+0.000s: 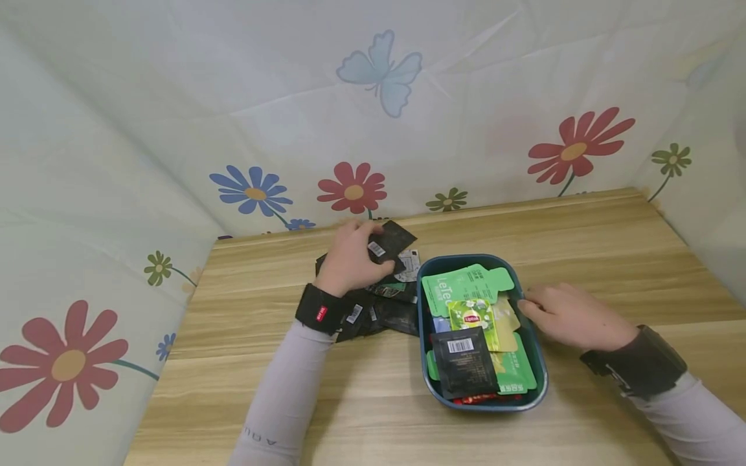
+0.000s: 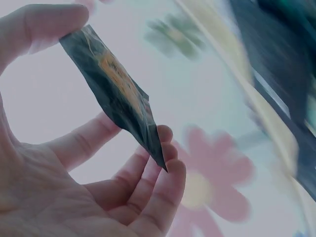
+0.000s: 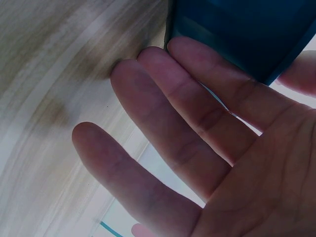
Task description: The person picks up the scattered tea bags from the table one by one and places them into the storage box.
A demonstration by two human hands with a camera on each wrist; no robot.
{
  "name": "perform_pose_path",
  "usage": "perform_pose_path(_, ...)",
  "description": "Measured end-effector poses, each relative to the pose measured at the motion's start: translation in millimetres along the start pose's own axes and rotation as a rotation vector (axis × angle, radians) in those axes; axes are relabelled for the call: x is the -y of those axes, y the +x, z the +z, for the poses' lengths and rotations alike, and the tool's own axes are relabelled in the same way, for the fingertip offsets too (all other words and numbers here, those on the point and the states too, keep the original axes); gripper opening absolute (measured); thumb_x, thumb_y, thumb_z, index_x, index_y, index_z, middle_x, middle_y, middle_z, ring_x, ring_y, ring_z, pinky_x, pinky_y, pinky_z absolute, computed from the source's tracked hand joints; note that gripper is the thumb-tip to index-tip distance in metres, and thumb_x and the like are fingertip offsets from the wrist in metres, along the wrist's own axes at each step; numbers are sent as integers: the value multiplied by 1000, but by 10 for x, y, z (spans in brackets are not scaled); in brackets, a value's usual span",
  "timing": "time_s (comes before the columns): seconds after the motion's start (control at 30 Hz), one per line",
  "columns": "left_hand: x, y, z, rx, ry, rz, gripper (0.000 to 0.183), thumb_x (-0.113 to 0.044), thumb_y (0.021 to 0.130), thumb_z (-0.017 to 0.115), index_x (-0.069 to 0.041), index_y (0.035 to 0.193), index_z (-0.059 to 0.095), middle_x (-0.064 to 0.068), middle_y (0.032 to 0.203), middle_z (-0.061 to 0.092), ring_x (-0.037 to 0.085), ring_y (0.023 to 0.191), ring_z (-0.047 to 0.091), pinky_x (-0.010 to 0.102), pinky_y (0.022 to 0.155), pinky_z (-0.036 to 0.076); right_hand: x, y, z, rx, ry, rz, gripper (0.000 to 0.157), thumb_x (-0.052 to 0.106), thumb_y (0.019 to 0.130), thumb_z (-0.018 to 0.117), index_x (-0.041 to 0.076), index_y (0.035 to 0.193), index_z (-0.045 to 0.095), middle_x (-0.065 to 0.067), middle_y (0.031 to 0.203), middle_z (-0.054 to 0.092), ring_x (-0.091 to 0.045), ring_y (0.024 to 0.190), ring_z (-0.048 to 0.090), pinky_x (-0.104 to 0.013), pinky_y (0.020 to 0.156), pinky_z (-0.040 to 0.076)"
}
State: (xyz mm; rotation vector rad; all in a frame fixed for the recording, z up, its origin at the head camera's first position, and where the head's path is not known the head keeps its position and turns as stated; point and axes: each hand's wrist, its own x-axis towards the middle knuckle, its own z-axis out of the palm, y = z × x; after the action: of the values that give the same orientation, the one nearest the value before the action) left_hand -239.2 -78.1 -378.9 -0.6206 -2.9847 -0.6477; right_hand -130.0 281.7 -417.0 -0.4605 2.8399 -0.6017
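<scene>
My left hand [image 1: 350, 259] pinches a black sachet [image 1: 393, 239] between thumb and fingers. In the left wrist view this flat sachet [image 2: 116, 86] is seen nearly edge-on, with an orange patch on its face. Below that hand lies a loose pile of black sachets [image 1: 399, 315] beside a blue plastic box [image 1: 544, 388]. My right hand [image 1: 574, 315] rests at the right side of the box, its thumb by the rim. Its fingers [image 3: 148, 106] are nearly straight in the right wrist view, close to the box's outer wall [image 3: 232, 29].
Inside the box are a black sachet [image 1: 466, 366], a yellow-green Lipton packet [image 1: 471, 317], green LeTea packets [image 1: 460, 285] and a bit of red packaging [image 1: 474, 399]. A grey-white patterned packet [image 1: 410, 265] lies on the wooden table [image 1: 612, 246]. Flower-printed curtains [image 1: 466, 142] border it.
</scene>
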Motion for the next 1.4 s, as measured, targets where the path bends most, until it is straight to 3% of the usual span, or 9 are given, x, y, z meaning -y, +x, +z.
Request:
perform_pose_path(0.3,-776,-376,-8,29,-43,359,63,-42,80,82,-18,135,64,4,129,59,21,117,53,37,96,51,-20,2,11,-1,1,-6,29,29,107,53,18,80,62,5,68,46,-11,63,43,-28,57,35)
perform_pose_path(0.5,-1063,-607,24,43,-95,535,62,-43,80,84,-16,132,64,3,125,57,16,113,52,27,90,50,-25,7,16,0,7,-9,28,29,106,53,17,85,66,5,69,48,-11,63,45,-28,57,36)
perform_pose_path(0.63,-1178,-728,14,47,-91,603,63,-44,80,83,-16,132,63,2,126,56,14,113,50,21,90,48,-14,12,8,10,27,4,28,30,107,51,15,92,69,5,69,50,-11,62,46,-28,55,38)
perform_pose_path(0.77,-1251,-806,12,66,-56,625,66,-47,80,82,-18,135,61,-1,129,54,11,117,48,17,95,46,-12,11,-1,23,54,23,30,32,107,51,12,100,72,5,69,51,-11,63,48,-28,54,39)
perform_pose_path(0.87,-1284,-850,31,83,-24,619,94,-60,75,83,-21,152,45,4,149,45,16,133,46,29,107,47,-15,8,3,12,48,9,29,31,107,51,14,93,71,6,69,51,-10,62,47,-27,55,38)
perform_pose_path(1.0,-1280,-881,52,127,32,573,143,-81,62,81,-29,168,0,11,175,1,33,160,18,56,123,32,-16,6,16,-17,12,-14,32,28,107,51,19,78,61,7,67,48,-9,60,44,-27,55,36)
perform_pose_path(1.07,-1249,-873,46,144,61,546,149,-85,59,79,-31,166,-11,7,175,-12,34,163,4,61,126,23,-16,6,22,-19,-1,-15,33,28,107,52,20,76,58,6,67,46,-10,60,43,-27,55,35)
perform_pose_path(1.17,-1175,-828,12,156,79,511,149,-85,60,79,-31,166,-9,5,175,-11,33,163,2,61,127,20,-15,12,28,-17,-9,-10,32,29,107,51,20,77,59,6,67,47,-10,61,43,-28,56,35)
perform_pose_path(1.4,-851,-565,-68,145,120,371,141,-84,64,77,-29,168,-1,9,175,3,38,160,15,63,126,20,-18,11,31,-19,-16,-15,33,28,107,51,20,76,58,6,67,46,-10,61,43,-28,57,35)
